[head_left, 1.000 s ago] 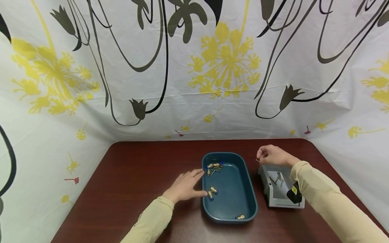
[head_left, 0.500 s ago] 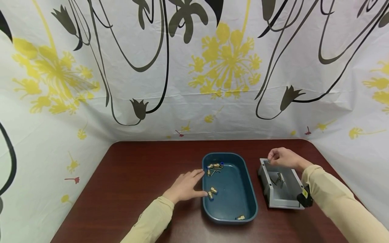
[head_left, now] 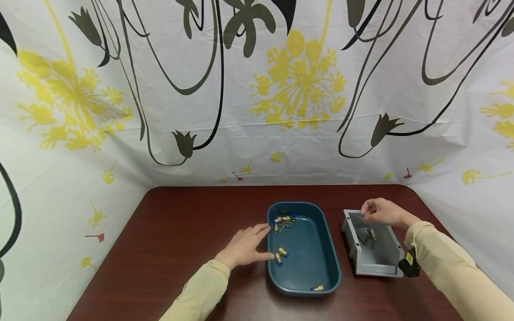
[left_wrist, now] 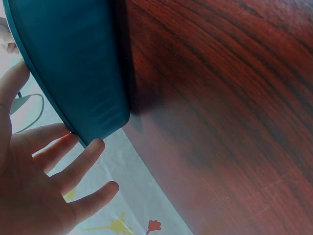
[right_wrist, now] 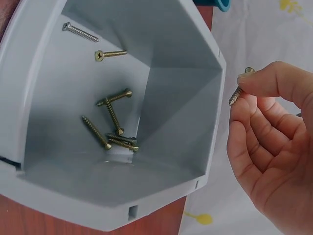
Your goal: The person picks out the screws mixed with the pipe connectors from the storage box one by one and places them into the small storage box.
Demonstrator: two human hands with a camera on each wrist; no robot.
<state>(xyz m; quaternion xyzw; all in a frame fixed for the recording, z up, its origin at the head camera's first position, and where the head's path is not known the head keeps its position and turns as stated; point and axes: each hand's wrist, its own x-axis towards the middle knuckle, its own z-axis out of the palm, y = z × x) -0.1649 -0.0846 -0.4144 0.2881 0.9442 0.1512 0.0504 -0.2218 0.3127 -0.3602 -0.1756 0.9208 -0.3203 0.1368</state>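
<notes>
The right hand point(head_left: 383, 212) pinches a screw point(right_wrist: 235, 96) between thumb and index finger, the gap closed down to the thickness of the shank; the other fingers curl loosely beneath; the pointed end sticks out below the thumb and the head shows above it. This pinch hangs above the far end of a grey bin point(head_left: 375, 269), whose cavity lies below the grip and toward the person; inside are loose screws point(right_wrist: 112, 117), one silvery and the rest brassy, two of them crossing and another two lying side by side.

To the left of the pinch, beyond the bin wall, sits a blue tray point(head_left: 307, 267); the left hand point(head_left: 245, 247) is at its left side, fingers spread wide and holding nothing, thumb and index fingertip against the rim; just across the rim from that thumb lie two brass fittings point(head_left: 283, 252); farther from the person, past the left fingertips, is a cluster of fittings point(head_left: 287, 218) with thin metal pieces too small to make out; one more fitting point(head_left: 317, 288) lies at the tray's near end, well apart from both hands.
</notes>
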